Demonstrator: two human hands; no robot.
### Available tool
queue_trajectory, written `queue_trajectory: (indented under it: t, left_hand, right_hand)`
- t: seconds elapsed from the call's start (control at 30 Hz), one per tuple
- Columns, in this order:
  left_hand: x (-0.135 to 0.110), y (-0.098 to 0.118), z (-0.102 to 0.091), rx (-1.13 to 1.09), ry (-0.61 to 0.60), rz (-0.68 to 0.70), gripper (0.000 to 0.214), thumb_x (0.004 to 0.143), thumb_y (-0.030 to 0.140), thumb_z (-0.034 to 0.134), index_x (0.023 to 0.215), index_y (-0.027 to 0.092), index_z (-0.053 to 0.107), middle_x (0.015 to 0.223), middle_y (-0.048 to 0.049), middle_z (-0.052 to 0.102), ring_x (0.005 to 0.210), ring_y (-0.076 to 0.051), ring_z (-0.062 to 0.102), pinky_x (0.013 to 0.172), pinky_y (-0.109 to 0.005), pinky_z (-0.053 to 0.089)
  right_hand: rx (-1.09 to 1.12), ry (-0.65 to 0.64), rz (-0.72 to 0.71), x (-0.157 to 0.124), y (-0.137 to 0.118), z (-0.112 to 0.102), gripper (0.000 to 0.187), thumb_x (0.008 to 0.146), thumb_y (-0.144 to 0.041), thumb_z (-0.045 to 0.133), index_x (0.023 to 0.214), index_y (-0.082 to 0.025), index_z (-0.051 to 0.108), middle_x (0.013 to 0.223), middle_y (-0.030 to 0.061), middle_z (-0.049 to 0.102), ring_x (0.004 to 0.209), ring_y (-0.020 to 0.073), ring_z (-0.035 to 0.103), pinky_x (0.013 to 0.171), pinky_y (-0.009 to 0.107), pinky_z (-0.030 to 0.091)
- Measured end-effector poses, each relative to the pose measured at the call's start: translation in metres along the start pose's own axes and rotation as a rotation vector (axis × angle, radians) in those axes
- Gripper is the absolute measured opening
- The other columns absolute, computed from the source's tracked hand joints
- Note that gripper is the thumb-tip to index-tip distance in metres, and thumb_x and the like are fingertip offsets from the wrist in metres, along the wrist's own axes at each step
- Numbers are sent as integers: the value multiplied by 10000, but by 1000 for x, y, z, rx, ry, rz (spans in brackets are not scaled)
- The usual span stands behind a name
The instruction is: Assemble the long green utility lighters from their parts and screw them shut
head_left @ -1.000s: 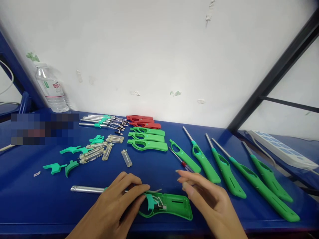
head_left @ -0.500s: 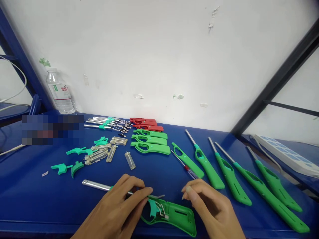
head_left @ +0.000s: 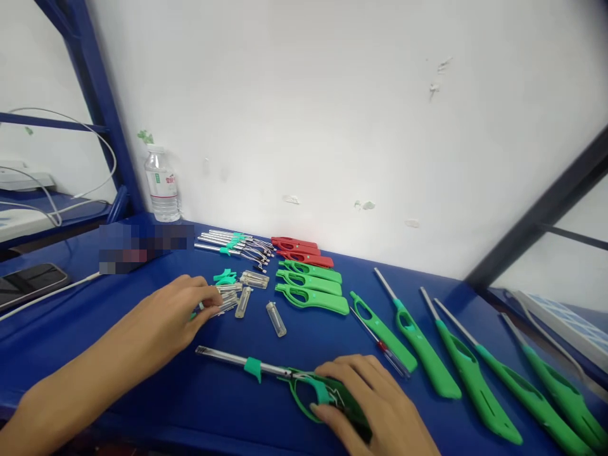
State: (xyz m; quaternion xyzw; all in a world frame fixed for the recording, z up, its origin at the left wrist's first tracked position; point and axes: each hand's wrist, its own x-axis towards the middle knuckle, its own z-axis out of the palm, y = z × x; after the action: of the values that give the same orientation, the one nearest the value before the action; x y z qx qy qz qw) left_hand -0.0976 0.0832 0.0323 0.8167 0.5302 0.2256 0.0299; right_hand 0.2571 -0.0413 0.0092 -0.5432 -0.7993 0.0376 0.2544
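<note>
My left hand (head_left: 192, 303) reaches to the pile of clear fuel tanks (head_left: 229, 303). Its thumb and index finger close at the pile's left end, and what is between them is mostly hidden. Teal triggers (head_left: 225, 277) lie just behind. My right hand (head_left: 375, 399) grips an open green lighter shell (head_left: 300, 400) near the table's front edge, covering its handle end. Inside that shell sit a teal trigger (head_left: 321, 391) and thin wires. A metal lighter tube (head_left: 221, 356) with a teal collar (head_left: 253, 367) extends leftward from it.
Behind lie several metal tubes with wires (head_left: 223, 239), red shells (head_left: 304, 256) and green shells (head_left: 316, 299). A screwdriver (head_left: 390, 356) rests beside a green shell. Assembled green lighters (head_left: 427, 354) line the right side. At the left are a water bottle (head_left: 164, 190) and a phone (head_left: 33, 285).
My left hand has let go of the tube and shell and moved up left to the fuel tanks. My right hand has come down onto the open shell. The view has shifted left.
</note>
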Motion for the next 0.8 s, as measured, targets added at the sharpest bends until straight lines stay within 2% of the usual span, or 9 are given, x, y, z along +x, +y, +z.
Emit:
queue_trajectory:
  t: [0.1,0.17,0.23,0.3,0.37,0.43,0.6,0.7,0.8]
  left_hand:
    - [-1,5,3,10,-63,-39,270,1001,390,569,925,291,809,961,-69,782,901,-306,745,744,-382,492]
    - [-1,10,5,25,-82,-54,246,988,354,563,937,287,794,969,-69,773,904,-307,745,720,-373,472]
    - [0,12,8,48,-91,-58,243,984,306,538,925,273,772,971,-76,765,907,-310,741,712,-371,457]
    - [1,14,12,73,-100,-55,258,987,259,505,894,259,746,970,-84,761,899,-310,743,712,-371,458]
    - [2,14,15,94,-108,-46,276,1000,234,484,885,250,734,977,-89,765,900,-306,753,726,-370,477]
    - [2,13,19,110,-109,-33,280,1011,224,485,890,249,736,981,-85,770,904,-297,763,740,-360,497]
    - [0,7,27,123,-61,-32,294,1027,225,503,999,276,791,1044,-76,780,929,-281,767,732,-326,509]
    - [-3,3,27,122,-48,-37,312,1030,263,509,1053,302,818,1101,-82,784,940,-300,771,704,-332,494]
    - [-6,0,21,115,-51,-27,321,1046,305,502,1073,318,822,1143,-75,791,976,-301,781,735,-337,494]
  right_hand:
    - [-8,-21,-54,16,-4,-6,273,996,-299,849,1250,-386,799,1236,-9,853,1092,282,821,907,354,643]
    - [-14,6,-29,35,-17,-10,119,1090,-353,740,1195,-356,797,1214,17,847,1098,290,809,929,385,627]
    - [-39,9,-1,59,-36,-9,135,1138,-350,661,1155,-315,790,1189,42,844,1105,293,806,957,411,614]
    - [-166,-90,95,83,-55,-4,164,1160,-351,636,1189,-285,783,1192,64,842,1143,297,805,939,410,617]
    - [-220,-120,116,103,-67,6,148,1140,-303,670,1161,-224,793,1134,103,853,1110,332,820,890,424,622]
    - [-258,-142,116,115,-72,14,96,1060,-239,782,1133,-179,795,1098,137,857,1080,354,828,835,411,617]
    - [-311,-128,125,110,-62,15,109,1023,-93,765,1013,-201,772,1036,125,862,1041,328,835,743,349,562]
    - [-291,-94,164,95,-48,3,172,1046,-101,725,949,-240,748,955,79,873,939,311,852,664,337,517]
    - [-219,-55,198,79,-30,-9,159,1103,-188,667,996,-276,745,919,28,882,777,268,849,579,335,468]
